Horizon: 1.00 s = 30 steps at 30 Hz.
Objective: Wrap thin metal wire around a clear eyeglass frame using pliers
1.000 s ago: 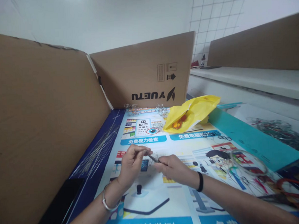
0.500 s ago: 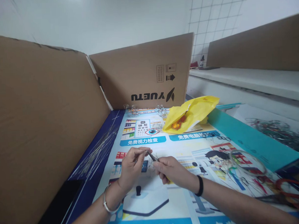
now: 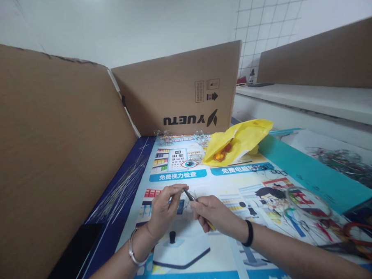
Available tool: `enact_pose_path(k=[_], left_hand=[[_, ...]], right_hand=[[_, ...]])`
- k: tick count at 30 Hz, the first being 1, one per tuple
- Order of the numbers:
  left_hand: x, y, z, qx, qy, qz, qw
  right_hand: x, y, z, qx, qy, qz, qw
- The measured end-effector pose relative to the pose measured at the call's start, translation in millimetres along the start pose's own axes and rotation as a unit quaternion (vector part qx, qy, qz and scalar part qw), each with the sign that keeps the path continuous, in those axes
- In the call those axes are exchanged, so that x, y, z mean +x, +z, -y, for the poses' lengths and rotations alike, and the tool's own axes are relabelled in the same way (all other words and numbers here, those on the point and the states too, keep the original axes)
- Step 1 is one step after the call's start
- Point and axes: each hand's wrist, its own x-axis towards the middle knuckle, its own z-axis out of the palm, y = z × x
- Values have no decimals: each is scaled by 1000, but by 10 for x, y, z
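My right hand (image 3: 212, 212) is closed around a pair of needle-nose pliers (image 3: 189, 195). A bit of yellow handle shows below the fingers. The pliers' dark jaws point up and left to the fingertips of my left hand (image 3: 166, 208), which are pinched together on a thin wire piece (image 3: 189, 204). Fine bent loops of that wire spread below the jaws, between both hands; its exact shape is too small to make out. Both hands are above the printed poster sheet (image 3: 222, 257) that covers the table.
Long straight wires (image 3: 120, 191) lie at the left, beyond a black flat object (image 3: 77, 255). A yellow bag (image 3: 238, 143) rests behind my hands. Coiled wire (image 3: 308, 202) and red-handled tools (image 3: 363, 238) lie at the right. Cardboard panels (image 3: 177, 86) stand left and behind.
Both hands stay in nearly the same place. My right hand has turned the pliers slightly, and more of the yellow handle shows. The left fingertips have shifted a little at the jaws.
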Motion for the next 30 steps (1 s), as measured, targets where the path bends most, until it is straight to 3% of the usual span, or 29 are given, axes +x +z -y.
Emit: enact_pose_path(k=[6,13,19,30], left_hand=[[10,-36,-21,68,37,18,997],[65,-36,-58,-11,-61,-1,998],[50,-3,-57,-83,-125,-28,988],[7,28,-35,-83,-97,-18,992]], right_hand=[[-3,3,-16,-110,7,-24,994],[12,-75,-17,-235,-85,-47,967],[16,-59,-68,-155,-35,-32,987],[27,-42,-104,-85,-17,-24,996]])
